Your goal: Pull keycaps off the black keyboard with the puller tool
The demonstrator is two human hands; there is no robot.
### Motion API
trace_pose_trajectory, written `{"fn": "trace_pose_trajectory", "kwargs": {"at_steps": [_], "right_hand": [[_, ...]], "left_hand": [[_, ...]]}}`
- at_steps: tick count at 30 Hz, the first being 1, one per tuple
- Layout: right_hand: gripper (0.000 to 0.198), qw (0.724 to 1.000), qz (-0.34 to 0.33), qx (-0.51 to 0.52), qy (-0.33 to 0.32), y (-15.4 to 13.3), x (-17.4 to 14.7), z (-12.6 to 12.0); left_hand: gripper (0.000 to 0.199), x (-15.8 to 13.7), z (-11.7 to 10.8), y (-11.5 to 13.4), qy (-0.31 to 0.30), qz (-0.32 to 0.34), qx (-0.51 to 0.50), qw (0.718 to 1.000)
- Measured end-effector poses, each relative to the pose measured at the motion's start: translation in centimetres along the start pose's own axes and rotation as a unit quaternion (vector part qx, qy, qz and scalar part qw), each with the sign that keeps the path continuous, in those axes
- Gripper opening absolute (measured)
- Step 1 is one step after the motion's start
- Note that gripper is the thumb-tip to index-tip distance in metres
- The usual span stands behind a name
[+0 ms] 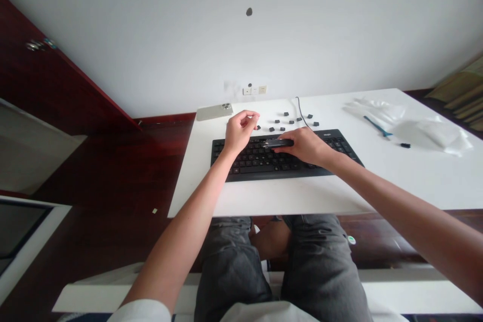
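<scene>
A: In the head view, where is the keyboard (258, 169)?
B: On the white table (287, 196), set towards its near edge and left of the table's middle, with its long side facing the person.
A: And the right hand (302, 144)?
B: Above the right half of the keyboard, its fingers closed around a black hand tool (279, 143). The tool's metal tip points left, over the keys; whether it touches one I can't tell.
A: What about the left hand (241, 130)?
B: Over the keyboard's far left part, fingers curled in towards the thumb. Whether the fingertips meet, or pinch anything, I can't tell. One small black keycap (258, 127) lies just beside them.
A: Any more like it?
B: Yes, a scatter of loose keycaps (292, 122) beyond the keyboard's far edge, well apart from the hands' grip, with a dark cable (301, 110) running among them to the far edge of the table.
A: What lies farther out?
B: A phone (214, 112) at the far left corner, camera side up. On the right, clear plastic wrapping (439, 135), a thin blue tool (377, 126) and a small black piece (405, 145) near each other.
</scene>
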State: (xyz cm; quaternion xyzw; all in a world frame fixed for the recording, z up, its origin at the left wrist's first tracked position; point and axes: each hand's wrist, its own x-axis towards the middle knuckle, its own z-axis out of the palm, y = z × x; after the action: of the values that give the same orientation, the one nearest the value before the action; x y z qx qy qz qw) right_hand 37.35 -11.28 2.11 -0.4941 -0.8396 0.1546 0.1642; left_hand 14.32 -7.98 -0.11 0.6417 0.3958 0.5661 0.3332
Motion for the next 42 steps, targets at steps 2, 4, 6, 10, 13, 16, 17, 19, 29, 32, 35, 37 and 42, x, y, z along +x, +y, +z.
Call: {"fn": "trace_pose_trajectory", "kwargs": {"at_steps": [2,4,6,10,13,16,17,19,29,32,35,37,42], "right_hand": [[0.014,0.999,-0.025,-0.023,0.005,0.3,0.1,0.1],[0.014,0.997,-0.059,-0.049,0.002,0.5,0.2,0.1],[0.016,0.993,-0.095,-0.075,-0.006,0.5,0.2,0.0],[0.029,0.984,-0.124,-0.13,-0.008,-0.6,-0.2,-0.3],[0.04,0.975,-0.136,-0.176,-0.007,-1.7,-1.1,-0.3],[0.047,0.965,-0.168,-0.204,0.001,-1.8,-2.2,0.0],[0.05,0.962,-0.178,-0.204,0.01,-1.5,-2.6,0.1],[0.058,0.961,-0.195,-0.194,0.028,-0.7,-3.2,0.5],[0.06,0.964,-0.179,-0.192,0.045,-0.5,-4.0,1.3],[0.057,0.964,-0.167,-0.208,0.018,-1.0,-3.5,1.0],[0.057,0.967,-0.156,-0.203,0.0,-1.1,-3.3,0.7],[0.056,0.972,-0.155,-0.179,-0.006,-0.9,-3.3,0.4],[0.038,0.992,-0.098,-0.015,0.075,0.8,-2.5,-1.3]], "left_hand": [[0.02,0.0,0.0,0.0,0.002,-0.004,0.0,1.0],[0.02,0.0,-0.1,0.1,0.002,-0.008,0.002,1.0],[0.02,0.0,-0.1,0.1,0.001,-0.012,0.007,1.0],[0.02,-0.1,-0.3,0.2,0.005,-0.017,0.017,1.0],[0.02,-0.1,-0.3,0.4,0.007,-0.018,0.018,1.0],[0.019,-0.2,-0.2,0.7,0.004,-0.02,0.024,1.0],[0.019,-0.2,-0.1,0.8,0.003,-0.021,0.027,0.999],[0.019,-0.3,0.0,1.0,0.0,-0.023,0.033,0.999],[0.021,-0.7,0.5,1.0,-0.018,-0.016,0.047,0.999],[0.022,-0.9,0.7,0.6,-0.025,-0.016,0.055,0.998],[0.024,-1.0,0.8,0.4,-0.036,-0.006,0.072,0.997],[0.023,-1.1,0.7,0.4,-0.04,0.009,0.097,0.994],[0.017,-1.2,0.7,0.9,-0.06,0.044,0.187,0.979]]}}
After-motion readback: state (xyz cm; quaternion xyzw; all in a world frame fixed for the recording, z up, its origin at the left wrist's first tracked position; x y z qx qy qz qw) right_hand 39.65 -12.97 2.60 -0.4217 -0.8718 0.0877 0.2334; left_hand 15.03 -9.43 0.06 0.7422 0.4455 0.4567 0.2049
